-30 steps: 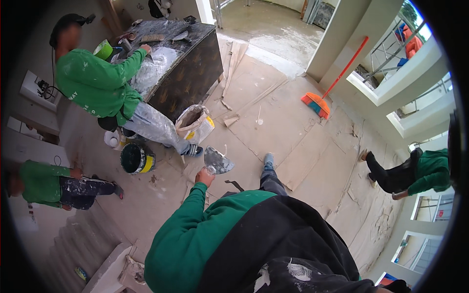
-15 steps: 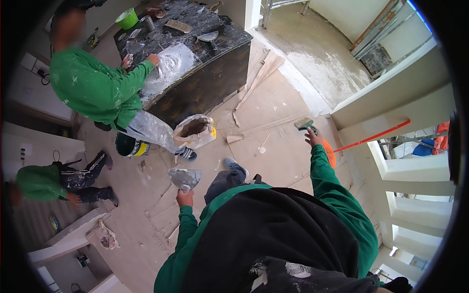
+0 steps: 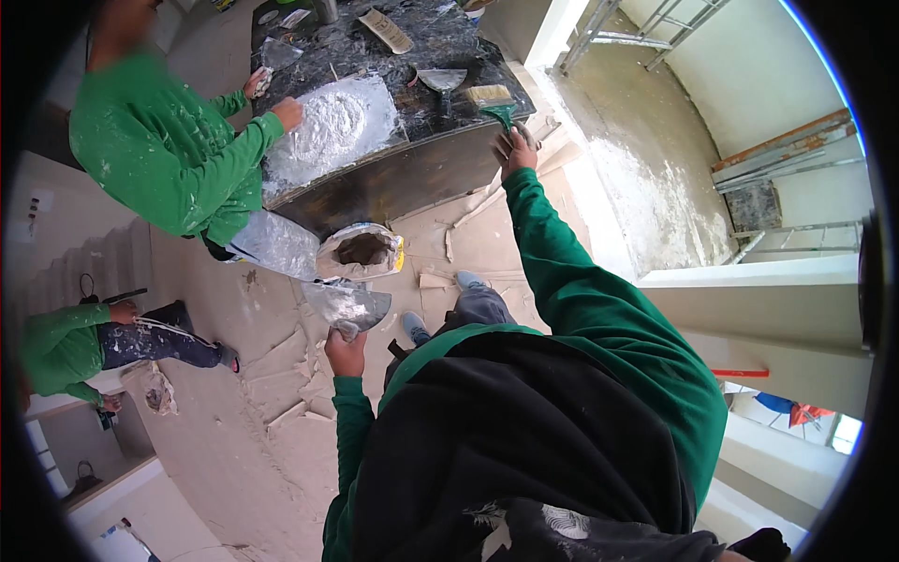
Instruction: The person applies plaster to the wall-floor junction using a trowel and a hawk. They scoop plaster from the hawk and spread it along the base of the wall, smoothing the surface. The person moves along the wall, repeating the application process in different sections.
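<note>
My left hand point(image 3: 346, 354) is closed on a wide putty knife point(image 3: 348, 307), its broad blade smeared with white and held flat above the floor near the paper bag. Stretched out ahead, my right hand point(image 3: 517, 152) grips the green handle of a flat brush point(image 3: 492, 96). The pale bristles are over the near right corner of the dark counter point(image 3: 346, 192); I cannot tell whether they touch it. Left of the brush, a second putty knife point(image 3: 441, 80) lies on the counter. Beyond it is a long, pale, flat tool point(image 3: 385, 31), its kind unclear.
A co-worker in green point(image 3: 164, 150) bends over white powder point(image 3: 328, 122) on a sheet on the counter. An open paper bag point(image 3: 361, 251) stands below. Another co-worker point(image 3: 70, 342) is at the left. Torn paper point(image 3: 435, 281) litters the floor; metal frames point(image 3: 646, 37) stand beyond the doorway.
I have moved nearer the counter and turned rightward. My right hand has carried the brush from over the floor to the counter corner. My left hand still holds the putty knife.
</note>
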Demonstrator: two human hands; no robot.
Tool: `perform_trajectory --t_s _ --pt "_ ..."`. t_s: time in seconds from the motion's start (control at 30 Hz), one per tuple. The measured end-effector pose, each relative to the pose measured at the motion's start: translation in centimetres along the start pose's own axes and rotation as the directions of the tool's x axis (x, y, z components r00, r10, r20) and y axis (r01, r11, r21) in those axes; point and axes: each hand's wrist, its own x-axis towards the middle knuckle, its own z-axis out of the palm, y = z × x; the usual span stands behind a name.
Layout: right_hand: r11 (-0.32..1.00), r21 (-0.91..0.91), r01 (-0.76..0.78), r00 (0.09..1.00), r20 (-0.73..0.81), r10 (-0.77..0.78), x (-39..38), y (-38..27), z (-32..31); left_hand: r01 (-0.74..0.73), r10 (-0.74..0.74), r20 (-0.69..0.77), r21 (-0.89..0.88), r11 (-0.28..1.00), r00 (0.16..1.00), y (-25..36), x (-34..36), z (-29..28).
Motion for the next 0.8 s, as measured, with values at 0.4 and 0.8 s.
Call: perform_trajectory --t_s 0.4,0.8 --pt "0.764 -0.255 -0.592 0.801 -0.089 0.591 5.5 9.3 -8.1 0.320 -0.434 -0.340 -0.344 0.883 0.834 12.1 -7.9 7.1" --pt "0.156 -0.637 -0.755 -0.344 0.587 0.733 -25.8 5.4 9.3 -0.061 -0.398 -0.435 -0.733 0.677 0.808 21.4 -5.7 3.7"
